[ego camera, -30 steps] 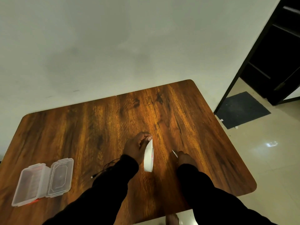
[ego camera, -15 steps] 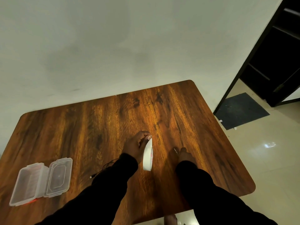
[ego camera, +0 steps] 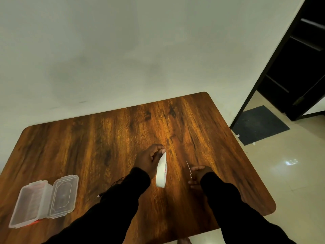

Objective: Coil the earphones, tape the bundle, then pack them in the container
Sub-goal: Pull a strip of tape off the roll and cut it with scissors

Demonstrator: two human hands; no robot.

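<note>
The left hand [ego camera: 149, 160] is gripping a white tape roll [ego camera: 161, 170] upright above the worktop [ego camera: 98, 138]. The right hand [ego camera: 197, 175] is pinching a thin strip [ego camera: 188, 167] of tape. The black earphones [ego camera: 112, 186] are lying beneath the left sleeve, and the open clear container [ego camera: 44, 199] is sitting well apart, far left.

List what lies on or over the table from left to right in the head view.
Open clear container → earphone cable → left hand → tape roll → scissors → right hand.
</note>
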